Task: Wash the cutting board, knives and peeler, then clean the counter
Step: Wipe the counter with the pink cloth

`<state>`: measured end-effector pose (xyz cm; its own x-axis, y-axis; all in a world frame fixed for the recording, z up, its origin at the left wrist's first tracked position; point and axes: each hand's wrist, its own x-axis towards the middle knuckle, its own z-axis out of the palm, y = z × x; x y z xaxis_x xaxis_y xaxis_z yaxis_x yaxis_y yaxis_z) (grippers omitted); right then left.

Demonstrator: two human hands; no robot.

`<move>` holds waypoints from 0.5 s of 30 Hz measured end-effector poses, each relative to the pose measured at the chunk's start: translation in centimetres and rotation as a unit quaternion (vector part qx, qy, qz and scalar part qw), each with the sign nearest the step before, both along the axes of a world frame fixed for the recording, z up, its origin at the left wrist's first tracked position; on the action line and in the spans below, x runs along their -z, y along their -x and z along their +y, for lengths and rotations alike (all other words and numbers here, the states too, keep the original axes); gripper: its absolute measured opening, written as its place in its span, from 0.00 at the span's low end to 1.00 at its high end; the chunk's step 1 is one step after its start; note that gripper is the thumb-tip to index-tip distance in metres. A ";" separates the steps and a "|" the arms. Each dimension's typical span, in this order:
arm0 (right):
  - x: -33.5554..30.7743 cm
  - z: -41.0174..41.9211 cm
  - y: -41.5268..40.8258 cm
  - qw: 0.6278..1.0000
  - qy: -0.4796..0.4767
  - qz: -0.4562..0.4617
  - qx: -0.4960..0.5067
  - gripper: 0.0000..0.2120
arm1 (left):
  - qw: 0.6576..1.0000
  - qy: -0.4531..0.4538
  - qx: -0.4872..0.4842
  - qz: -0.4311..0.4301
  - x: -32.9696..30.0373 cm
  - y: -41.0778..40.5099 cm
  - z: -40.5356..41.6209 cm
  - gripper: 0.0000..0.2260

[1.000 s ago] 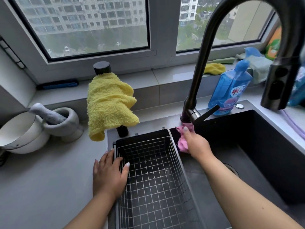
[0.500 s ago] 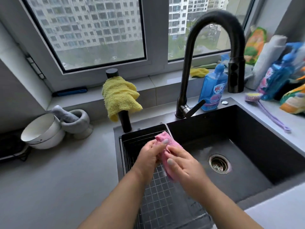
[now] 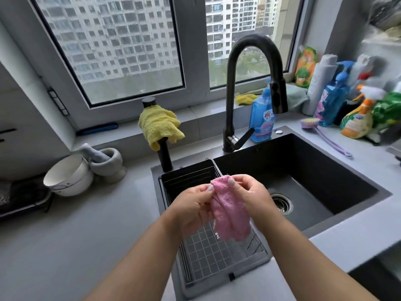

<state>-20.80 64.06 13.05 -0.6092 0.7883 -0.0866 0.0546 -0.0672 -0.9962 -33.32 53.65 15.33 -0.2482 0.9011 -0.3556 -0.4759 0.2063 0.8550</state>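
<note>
Big windows look out on tall buildings behind a grey counter (image 3: 71,240) with a black sink (image 3: 321,170) set into it; a wire basket (image 3: 217,253) sits in the left part of the sink, and nothing lies in it that I can see; no cutting board, knife or peeler shows anywhere, so I think the washing part is done and the wiping part is what is left.

Both hands are up over the basket, holding a pink cloth (image 3: 230,213) between them; the left hand (image 3: 191,209) pinches its top left edge and the right hand (image 3: 253,196) pinches its top right edge, so the cloth hangs down loose; I think it is held over the sink so any drips fall there and not on the counter, and it is being spread out to make it ready for wiping.

A black tap (image 3: 232,101) curves over the sink, with no water coming out; a yellow cloth (image 3: 159,124) is draped on a black post, maybe to dry; a white bowl (image 3: 67,177) leans on a grey mortar (image 3: 108,164) at the left; soap bottles (image 3: 262,118) stand near the tap, close by for washing.
</note>
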 end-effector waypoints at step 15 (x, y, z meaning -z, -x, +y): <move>5.8 -3.7 -5.9 0.972 0.096 -0.068 -0.202 0.24 | 0.995 0.050 -0.088 -0.025 2.3 -2.9 -6.0 0.10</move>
<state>-14.93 60.37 7.20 -0.8386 0.4478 -0.3102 0.2455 -0.1977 -0.9490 -30.44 47.70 13.04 -0.3782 0.8045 -0.4580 -0.5538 0.1999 0.8083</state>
